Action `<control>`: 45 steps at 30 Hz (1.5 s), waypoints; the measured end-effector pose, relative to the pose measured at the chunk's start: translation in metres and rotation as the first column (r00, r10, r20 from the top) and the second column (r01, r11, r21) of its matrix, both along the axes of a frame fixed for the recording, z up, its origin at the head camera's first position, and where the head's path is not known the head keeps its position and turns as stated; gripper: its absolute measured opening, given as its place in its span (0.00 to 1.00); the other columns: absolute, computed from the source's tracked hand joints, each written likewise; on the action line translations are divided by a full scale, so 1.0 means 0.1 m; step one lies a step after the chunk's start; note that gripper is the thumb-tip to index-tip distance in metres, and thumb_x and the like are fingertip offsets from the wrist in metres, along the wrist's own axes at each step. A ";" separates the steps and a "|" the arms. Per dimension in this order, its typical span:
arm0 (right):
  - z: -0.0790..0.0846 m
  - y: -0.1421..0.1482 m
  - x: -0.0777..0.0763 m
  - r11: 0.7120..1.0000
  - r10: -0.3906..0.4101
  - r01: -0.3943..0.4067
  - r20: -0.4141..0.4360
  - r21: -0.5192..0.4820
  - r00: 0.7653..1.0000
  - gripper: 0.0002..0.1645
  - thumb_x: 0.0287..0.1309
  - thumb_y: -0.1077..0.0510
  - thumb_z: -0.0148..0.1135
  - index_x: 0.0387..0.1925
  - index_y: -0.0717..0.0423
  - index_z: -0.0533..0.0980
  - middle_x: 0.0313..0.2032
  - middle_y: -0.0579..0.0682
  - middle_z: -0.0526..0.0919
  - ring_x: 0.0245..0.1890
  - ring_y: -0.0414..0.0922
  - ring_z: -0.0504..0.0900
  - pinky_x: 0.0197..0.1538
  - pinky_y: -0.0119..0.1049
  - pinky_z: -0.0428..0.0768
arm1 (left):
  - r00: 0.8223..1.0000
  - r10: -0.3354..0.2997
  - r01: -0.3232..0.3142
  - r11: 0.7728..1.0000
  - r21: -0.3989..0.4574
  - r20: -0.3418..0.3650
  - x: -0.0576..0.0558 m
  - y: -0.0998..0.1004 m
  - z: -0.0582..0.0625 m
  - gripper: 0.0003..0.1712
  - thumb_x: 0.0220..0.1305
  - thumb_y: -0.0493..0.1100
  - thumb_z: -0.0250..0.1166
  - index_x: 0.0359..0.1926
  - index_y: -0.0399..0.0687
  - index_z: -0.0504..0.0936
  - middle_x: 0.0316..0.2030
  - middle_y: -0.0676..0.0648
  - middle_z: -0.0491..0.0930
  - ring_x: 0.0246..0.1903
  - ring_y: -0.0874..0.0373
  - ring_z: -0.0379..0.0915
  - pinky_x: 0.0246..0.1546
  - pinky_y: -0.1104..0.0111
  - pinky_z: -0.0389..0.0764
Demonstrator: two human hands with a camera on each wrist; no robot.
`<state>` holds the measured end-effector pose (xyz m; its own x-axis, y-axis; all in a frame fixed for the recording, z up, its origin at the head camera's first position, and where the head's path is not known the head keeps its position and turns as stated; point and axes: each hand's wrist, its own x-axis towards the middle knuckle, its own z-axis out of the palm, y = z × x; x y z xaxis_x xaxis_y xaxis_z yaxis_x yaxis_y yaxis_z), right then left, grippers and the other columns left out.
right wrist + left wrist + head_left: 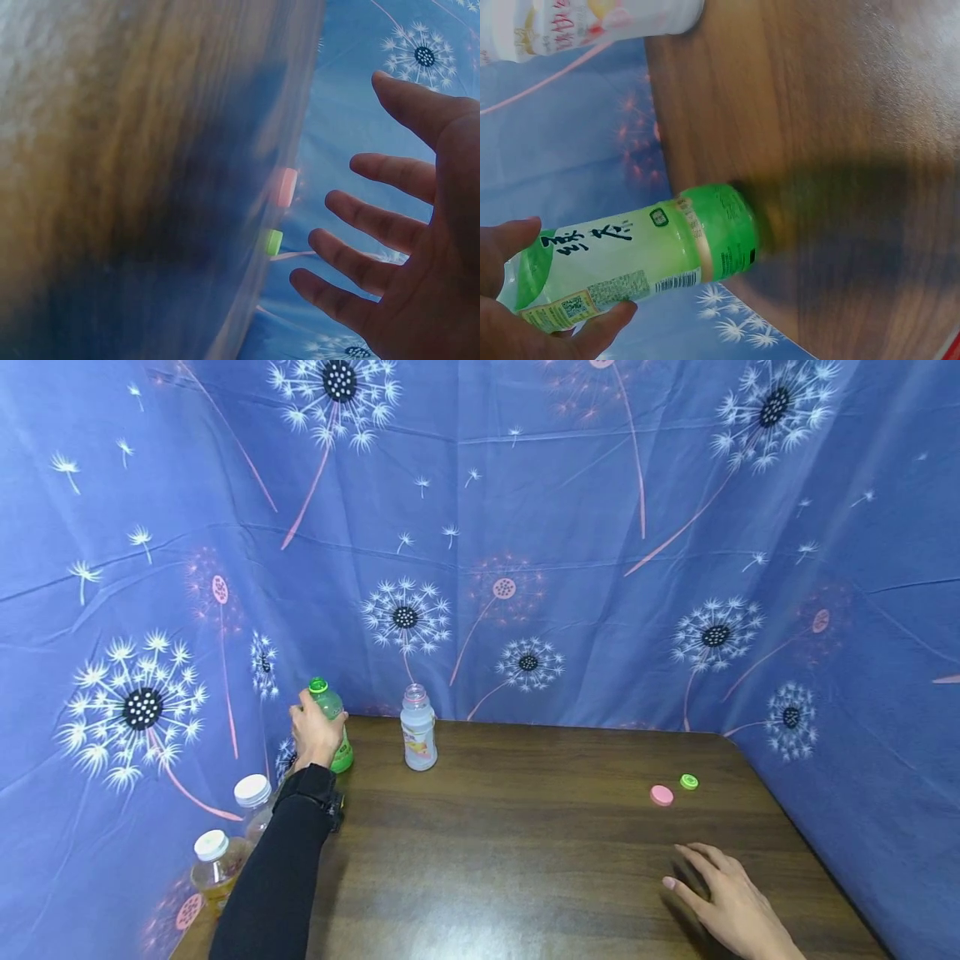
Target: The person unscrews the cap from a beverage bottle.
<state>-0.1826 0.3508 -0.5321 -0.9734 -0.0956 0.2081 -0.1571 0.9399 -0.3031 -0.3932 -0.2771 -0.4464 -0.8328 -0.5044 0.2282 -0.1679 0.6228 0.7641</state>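
Note:
In the head view my left hand (315, 732) grips a green drink bottle (342, 755) at the far left corner of the table. The bottle has no cap on its green neck. The left wrist view shows thumb and fingers around the labelled side of this bottle (637, 247), its base close to the wood. My right hand (731, 902) hovers over the near right of the table with fingers spread and nothing in it. Beyond its fingertips lie a pink cap (662, 795) and a green cap (689, 782).
An uncapped white bottle (418, 735) with a fruit label stands right of the green one. Two clear bottles with white caps, one nearer (212, 846) and one farther (253, 791), stand along the left edge beside my sleeve. Blue dandelion-print cloth (465, 527) hangs around the wooden table (510, 827).

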 end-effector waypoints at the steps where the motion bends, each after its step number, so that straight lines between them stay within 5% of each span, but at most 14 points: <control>1: 0.00 0.00 0.01 1.000 -0.003 0.003 0.005 -0.002 1.000 0.42 0.65 0.31 0.66 0.67 0.56 0.77 0.64 0.60 0.77 0.63 0.67 0.73 0.51 0.75 0.75 | 1.000 -0.006 0.006 1.000 -0.002 -0.002 0.00 0.02 0.00 0.48 0.66 0.44 0.71 0.77 0.39 0.52 0.65 0.22 0.63 0.63 0.21 0.66 0.66 0.34 0.70; 17: 0.02 0.01 -0.03 0.999 0.043 -0.044 -0.096 -0.007 0.994 0.38 0.62 0.36 0.72 0.64 0.56 0.79 0.61 0.60 0.80 0.61 0.66 0.75 0.52 0.71 0.76 | 0.990 -0.136 0.137 0.990 -0.026 0.019 0.09 0.28 0.08 0.50 0.70 0.44 0.68 0.81 0.41 0.47 0.67 0.22 0.60 0.63 0.24 0.65 0.66 0.34 0.70; 28: 0.05 -0.16 -0.12 0.998 0.065 -0.067 -0.113 -0.015 0.991 0.38 0.63 0.36 0.71 0.65 0.54 0.79 0.62 0.58 0.80 0.62 0.65 0.76 0.52 0.71 0.77 | 0.979 -0.205 0.205 0.978 -0.048 0.000 0.28 0.38 0.28 0.50 0.69 0.43 0.69 0.81 0.41 0.48 0.64 0.23 0.63 0.61 0.26 0.68 0.64 0.34 0.72; 45: 0.21 -0.58 -0.30 0.991 0.124 -0.125 -0.022 -0.054 0.992 0.41 0.67 0.31 0.64 0.71 0.51 0.74 0.67 0.55 0.76 0.65 0.65 0.75 0.51 0.73 0.78 | 0.966 -0.257 0.258 0.964 -0.066 0.028 0.70 0.58 0.24 0.51 0.69 0.45 0.71 0.81 0.41 0.50 0.65 0.26 0.64 0.62 0.27 0.69 0.60 0.34 0.75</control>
<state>-0.2126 0.2927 -0.5111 -0.9506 -0.2035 0.2343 -0.2777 0.8948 -0.3495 -0.3235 -0.2187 -0.4228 -0.9370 -0.2558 0.2378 -0.0088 0.6979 0.7161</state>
